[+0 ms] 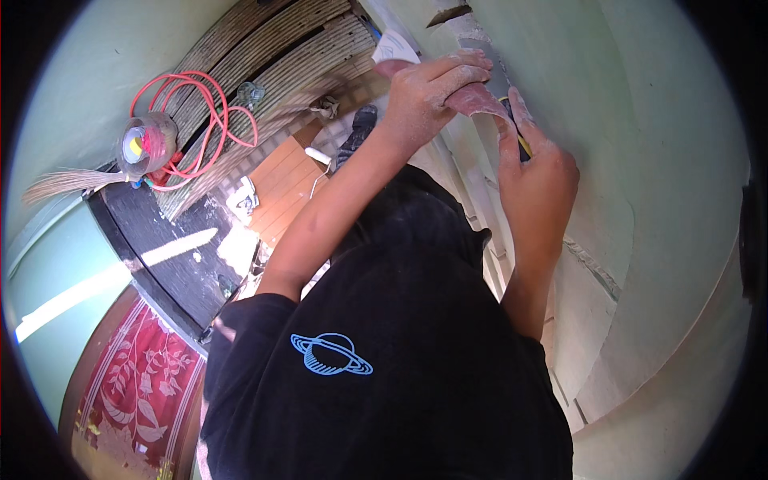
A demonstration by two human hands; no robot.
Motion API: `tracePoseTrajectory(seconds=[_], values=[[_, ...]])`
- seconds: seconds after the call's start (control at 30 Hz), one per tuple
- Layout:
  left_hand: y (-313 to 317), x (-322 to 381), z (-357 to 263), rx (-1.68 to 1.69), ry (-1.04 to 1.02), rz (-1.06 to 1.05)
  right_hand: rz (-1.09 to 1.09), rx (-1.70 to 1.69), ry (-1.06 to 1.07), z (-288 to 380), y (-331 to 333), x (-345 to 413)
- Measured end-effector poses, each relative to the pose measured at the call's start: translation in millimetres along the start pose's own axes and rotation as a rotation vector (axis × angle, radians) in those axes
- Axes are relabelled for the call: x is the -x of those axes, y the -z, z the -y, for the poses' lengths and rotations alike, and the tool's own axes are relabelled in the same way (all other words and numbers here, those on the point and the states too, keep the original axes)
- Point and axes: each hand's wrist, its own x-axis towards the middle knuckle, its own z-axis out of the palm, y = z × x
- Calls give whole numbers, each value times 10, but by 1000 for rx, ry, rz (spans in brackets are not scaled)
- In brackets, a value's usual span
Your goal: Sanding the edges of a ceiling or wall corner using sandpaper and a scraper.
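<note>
A reddish sheet of sandpaper (477,99) stretches between both hands, bent, with its pale printed back (396,47) showing at the far left end. My left hand (435,90), dusted white, grips the sheet from above, fingers bent over it. My right hand (540,165) pinches the sheet's near end with the thumb. Between that thumb and forefinger sits a black tool with yellow edges (521,129); its kind is mostly hidden by the hand and the sheet. Just beyond the hands is a pale green wall (576,90) with a grey patched strip (477,42).
Left are a corrugated slatted bench (288,66), a coiled red hose (225,129), a clear plastic container (147,141) and a bristle broom (75,180). A brown wooden board (285,186) with a paint roller (318,156) lies below. A rough gap (591,267) runs along the right wall.
</note>
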Motion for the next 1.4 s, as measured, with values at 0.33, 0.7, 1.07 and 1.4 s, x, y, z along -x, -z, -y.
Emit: tracePoseTrajectory(seconds=[0.33, 0.7, 1.07, 1.4], values=[[66, -168, 203, -19, -30, 7, 69, -57, -76, 31, -94, -209], [72, -120, 99, 137, 67, 65, 50, -52, -92, 101, 104, -99], [92, -169, -50, 92, 154, 79, 31, -40, -103, 43, 28, -87], [-167, 311, -449, 154, 90, 154, -54, -143, -53, -299, 193, 517]])
